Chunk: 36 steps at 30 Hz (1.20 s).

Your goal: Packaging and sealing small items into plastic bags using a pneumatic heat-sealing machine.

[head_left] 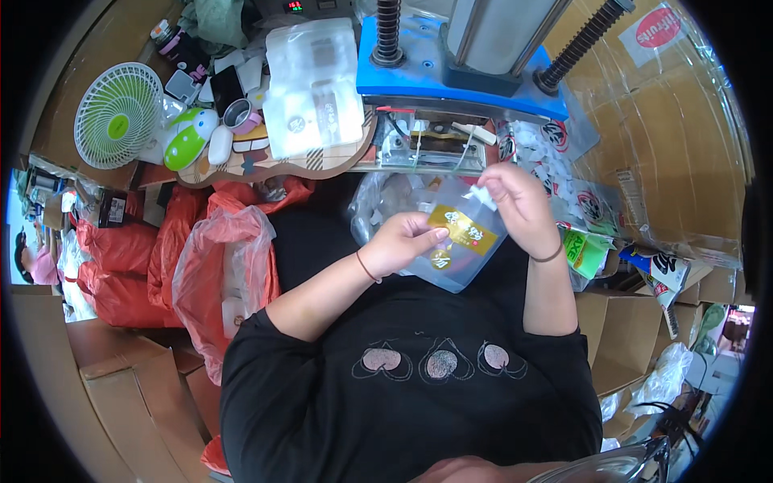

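Observation:
In front of my chest I hold a translucent plastic pouch with a gold printed band, tilted to one side. My left hand grips its left edge, thumb lying on top of the gold band. At the pouch's upper right, my right hand has its thumb and fingers pinched together by a small white piece. Whether that piece is part of the pouch or a loose scrap, I cannot tell. Behind the pouch, a clear plastic bag hangs below the bench edge.
A blue press with spring posts stands ahead. Left of it lie a stack of flat translucent pouches, a cup and a green-white fan. Red plastic bags sit at left; cardboard and white scraps are at right.

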Motion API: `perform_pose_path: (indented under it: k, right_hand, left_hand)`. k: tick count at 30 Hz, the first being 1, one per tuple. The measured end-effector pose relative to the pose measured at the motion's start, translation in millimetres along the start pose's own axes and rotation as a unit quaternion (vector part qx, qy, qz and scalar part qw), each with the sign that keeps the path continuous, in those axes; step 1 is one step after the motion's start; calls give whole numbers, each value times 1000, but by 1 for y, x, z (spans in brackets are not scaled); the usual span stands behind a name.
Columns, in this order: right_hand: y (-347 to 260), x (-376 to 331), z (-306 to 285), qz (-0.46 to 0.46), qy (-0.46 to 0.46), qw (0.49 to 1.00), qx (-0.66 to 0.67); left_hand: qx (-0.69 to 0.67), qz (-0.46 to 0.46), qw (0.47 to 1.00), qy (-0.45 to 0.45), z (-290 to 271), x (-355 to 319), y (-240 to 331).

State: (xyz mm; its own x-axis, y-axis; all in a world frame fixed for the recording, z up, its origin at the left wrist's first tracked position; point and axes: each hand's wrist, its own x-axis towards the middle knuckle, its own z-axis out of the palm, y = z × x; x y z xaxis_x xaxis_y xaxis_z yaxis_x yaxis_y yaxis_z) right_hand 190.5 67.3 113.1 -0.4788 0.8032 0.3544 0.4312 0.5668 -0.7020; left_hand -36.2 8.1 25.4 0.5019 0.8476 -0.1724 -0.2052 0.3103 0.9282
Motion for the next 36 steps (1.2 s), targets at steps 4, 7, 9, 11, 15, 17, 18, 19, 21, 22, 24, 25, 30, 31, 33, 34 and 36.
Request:
perform_pose_path:
  k: [4,7,9,11,15,17,18,19,21,22,24,25,30,31,33,34,36]
  right_hand:
    - [9,1,-10,92,84,990,72]
    - [14,-1,-12,60,-52,997,13]
    - [24,-5,-20,25,-54,998,-35]
    - [28,-5,-30,19,-98,992,-81]
    - [35,6,-38,14,-52,995,-89]
    - [47,5,-49,113,10,950,-290]
    - [64,-4,-56,198,-1,923,-331]
    - [74,-12,-57,198,0,923,-330]
    - [89,-24,-51,214,-68,880,-418]
    - [97,-27,-41,189,-40,870,-453]
    - [108,-27,-32,196,-45,891,-408]
    - [110,-27,-31,207,-51,907,-363]
    - [113,-38,-36,124,18,956,-266]
    - [103,-35,-37,113,87,958,-249]
    - [93,-31,-37,99,154,956,-229]
    - [90,-31,-36,96,172,957,-211]
    - [80,-34,-35,95,190,958,-193]
  left_hand:
    - [53,-21,998,13,1,12,-18]
    - [40,-13,999,8,6,14,-20]
    - [-35,-4,999,1,13,18,-20]
    - [-57,-10,998,-23,20,25,-16]
    - [-100,-93,990,-33,18,31,-12]
    - [-112,-94,989,-7,7,29,-15]
    - [-122,-98,988,15,2,29,-15]
    - [-123,-92,987,41,-4,31,-9]
    - [-132,-62,986,76,-22,39,-2]
    - [-142,-48,983,105,-25,44,8]
    - [-160,-61,980,98,-36,56,11]
    - [-180,-77,977,87,-40,58,12]
    - [138,56,952,266,-62,44,26]
    - [321,177,854,370,-85,45,40]
    - [653,231,562,452,-130,37,58]
    - [654,230,561,453,-140,27,52]
    - [794,127,521,285,-147,8,32]
